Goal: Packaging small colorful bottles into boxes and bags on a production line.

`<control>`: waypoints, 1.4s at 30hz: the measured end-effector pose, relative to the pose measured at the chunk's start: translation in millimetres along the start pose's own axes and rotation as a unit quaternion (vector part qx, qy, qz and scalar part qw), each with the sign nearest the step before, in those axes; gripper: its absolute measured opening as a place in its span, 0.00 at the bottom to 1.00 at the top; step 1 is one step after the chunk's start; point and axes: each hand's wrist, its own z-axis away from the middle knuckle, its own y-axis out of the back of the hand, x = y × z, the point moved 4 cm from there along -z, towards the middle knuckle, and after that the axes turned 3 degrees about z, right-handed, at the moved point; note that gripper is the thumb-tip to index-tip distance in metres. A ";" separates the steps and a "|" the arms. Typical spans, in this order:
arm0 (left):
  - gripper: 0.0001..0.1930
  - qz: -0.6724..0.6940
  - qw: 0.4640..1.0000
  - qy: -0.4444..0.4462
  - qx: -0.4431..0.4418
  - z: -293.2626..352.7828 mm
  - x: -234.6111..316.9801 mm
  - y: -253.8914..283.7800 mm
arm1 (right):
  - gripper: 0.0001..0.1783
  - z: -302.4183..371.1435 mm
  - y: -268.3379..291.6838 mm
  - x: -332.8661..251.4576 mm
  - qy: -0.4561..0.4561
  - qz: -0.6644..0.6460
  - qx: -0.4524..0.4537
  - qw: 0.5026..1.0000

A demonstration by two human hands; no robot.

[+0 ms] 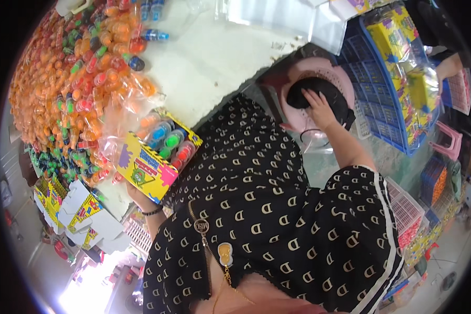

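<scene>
My left hand (135, 194), partly hidden, holds a yellow display box (144, 166) from below. The box is tilted, with its top open. Small bottles (174, 139) with blue, green, red and orange colours stand inside it, and a clear plastic bag (121, 118) lies behind it. Off to the right, my right hand (319, 109) rests with fingers spread on a soft black item (334, 99), perhaps a bag, with a thin black strap. This black item lies on a pink plastic stool or basin (298, 68); I cannot tell which.
A big heap of small orange and red bottles (63, 68) covers the left of the white table (209, 52). Flattened cartons (89, 214) lie near its left end. On the right stand a blue crate (374, 89) with yellow boxes, a pink stool (447, 140) and another person's arm (449, 67).
</scene>
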 end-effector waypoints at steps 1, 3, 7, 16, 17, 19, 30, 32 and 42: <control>0.13 0.011 1.000 -0.007 -0.006 -2.5 -0.7 0.6 | 0.26 -1.1 -2.4 3.8 -0.010 -0.006 0.027 1.000; 0.12 -0.039 0.999 -0.016 -0.019 -4.5 -0.1 8.1 | 0.22 2.5 -3.5 1.2 0.003 0.012 0.065 0.998; 0.10 -0.067 0.997 -0.034 -0.008 -4.6 -7.6 26.9 | 0.15 1.9 50.4 -11.9 0.036 -0.010 -0.008 0.999; 0.10 -0.036 0.998 -0.020 -0.047 -6.4 -5.6 18.5 | 0.11 2.6 51.4 -7.2 0.061 0.003 -0.076 0.995; 0.10 -0.037 0.998 -0.022 -0.052 -5.7 -4.4 16.3 | 0.11 2.3 49.8 -4.7 0.056 0.002 -0.073 0.996; 0.11 -0.054 0.996 -0.031 -0.057 -4.1 -0.3 10.0 | 0.08 0.2 46.1 -1.0 0.073 -0.004 -0.051 0.996; 0.13 -0.040 0.996 -0.048 -0.066 -8.7 0.6 3.5 | 0.10 -10.6 104.8 49.5 -0.288 -0.296 0.156 0.897; 0.13 -0.005 0.999 -0.028 -0.046 -5.4 1.8 2.6 | 0.10 7.9 98.5 99.1 -0.421 -0.320 0.342 0.777; 0.16 -0.216 0.969 -0.121 0.025 -26.1 46.5 25.9 | 0.08 -48.7 264.2 84.1 -0.256 -0.707 0.270 0.601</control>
